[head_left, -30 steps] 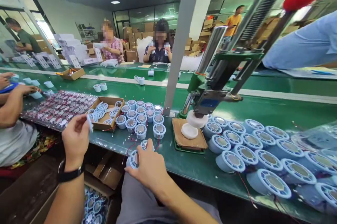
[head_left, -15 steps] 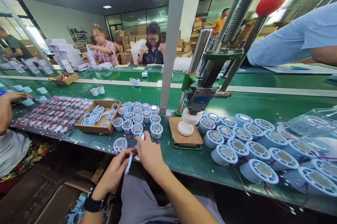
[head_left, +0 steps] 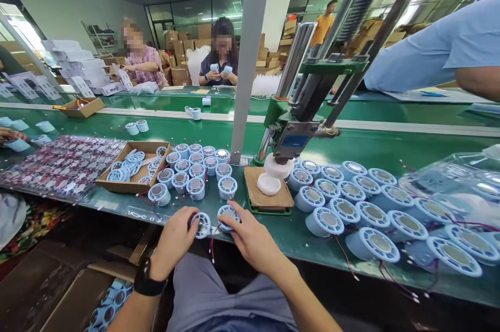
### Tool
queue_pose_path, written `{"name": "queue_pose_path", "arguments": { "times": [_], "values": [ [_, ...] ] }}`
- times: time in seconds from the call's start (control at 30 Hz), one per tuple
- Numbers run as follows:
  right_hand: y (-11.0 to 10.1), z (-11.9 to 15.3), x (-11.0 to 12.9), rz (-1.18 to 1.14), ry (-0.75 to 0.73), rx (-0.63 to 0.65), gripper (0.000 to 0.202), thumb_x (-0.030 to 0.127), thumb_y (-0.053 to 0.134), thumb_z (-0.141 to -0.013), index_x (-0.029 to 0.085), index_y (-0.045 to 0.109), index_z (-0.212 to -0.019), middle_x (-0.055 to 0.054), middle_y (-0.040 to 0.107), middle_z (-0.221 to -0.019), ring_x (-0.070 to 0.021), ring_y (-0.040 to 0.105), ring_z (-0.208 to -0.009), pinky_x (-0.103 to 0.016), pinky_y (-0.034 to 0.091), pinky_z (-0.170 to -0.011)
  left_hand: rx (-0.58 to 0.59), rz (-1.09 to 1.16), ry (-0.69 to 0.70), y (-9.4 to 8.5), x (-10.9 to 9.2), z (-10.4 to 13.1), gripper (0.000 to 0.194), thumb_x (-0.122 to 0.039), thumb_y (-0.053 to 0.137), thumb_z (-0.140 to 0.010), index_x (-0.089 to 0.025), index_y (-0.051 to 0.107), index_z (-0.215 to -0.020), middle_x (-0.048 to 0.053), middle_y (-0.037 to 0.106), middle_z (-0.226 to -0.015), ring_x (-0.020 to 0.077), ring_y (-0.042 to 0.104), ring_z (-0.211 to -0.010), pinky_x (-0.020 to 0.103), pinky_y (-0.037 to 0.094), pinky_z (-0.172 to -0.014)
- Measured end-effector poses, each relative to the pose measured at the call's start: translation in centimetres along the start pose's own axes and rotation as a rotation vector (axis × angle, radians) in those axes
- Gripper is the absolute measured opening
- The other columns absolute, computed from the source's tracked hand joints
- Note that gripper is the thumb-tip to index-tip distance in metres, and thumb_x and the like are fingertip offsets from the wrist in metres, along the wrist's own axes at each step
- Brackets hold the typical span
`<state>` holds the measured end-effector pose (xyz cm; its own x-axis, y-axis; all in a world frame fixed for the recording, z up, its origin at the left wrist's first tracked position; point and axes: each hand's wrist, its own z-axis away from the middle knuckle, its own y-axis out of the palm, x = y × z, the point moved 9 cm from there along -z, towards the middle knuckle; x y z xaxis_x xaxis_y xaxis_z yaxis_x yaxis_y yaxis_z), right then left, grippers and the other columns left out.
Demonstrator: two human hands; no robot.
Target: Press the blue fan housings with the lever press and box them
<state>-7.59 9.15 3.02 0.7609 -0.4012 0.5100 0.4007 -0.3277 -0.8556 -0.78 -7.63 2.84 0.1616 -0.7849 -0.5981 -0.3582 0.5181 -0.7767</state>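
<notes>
My left hand [head_left: 176, 238], with a black band on the wrist, pinches a light blue ring [head_left: 202, 225] at the front edge of the green table. Just right of it, my right hand [head_left: 252, 235] has its fingers around a blue cup-shaped part [head_left: 228, 217] with a round metallic disc on top. Red and dark wires hang between the two hands. Behind them stand rows of similar blue parts [head_left: 196, 187]. To the left, a cardboard tray [head_left: 128, 186] holds loose blue rings.
A green hand press [head_left: 297, 134] with a red knob stands right of centre, a white round piece [head_left: 269, 184] on its base. Many blue parts [head_left: 377, 246] fill the right. Wired pieces [head_left: 64, 165] lie left. People sit across the table.
My hands have drawn apart; the ring in my left hand has turned from edge-on to face up. My right hand has come down onto a blue part. The view has shifted.
</notes>
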Motion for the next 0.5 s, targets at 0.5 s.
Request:
{"name": "queue_pose_path", "arguments": {
  "times": [0.5],
  "values": [
    [-1.2,4.0,-5.0,-0.374,0.046,-0.589,0.035,0.022,0.064,-0.082,0.018,0.056,-0.115,-0.012,0.059,-0.128,-0.0193,0.059,-0.121,-0.032,0.051,-0.102,-0.148,0.001,0.041,3.2,-3.4,1.0,0.045,-0.032,0.067,-0.085,-0.02,0.059,-0.127,0.012,0.065,-0.122,0.0316,0.059,-0.113,0.049,0.047,-0.098]
  ]
}}
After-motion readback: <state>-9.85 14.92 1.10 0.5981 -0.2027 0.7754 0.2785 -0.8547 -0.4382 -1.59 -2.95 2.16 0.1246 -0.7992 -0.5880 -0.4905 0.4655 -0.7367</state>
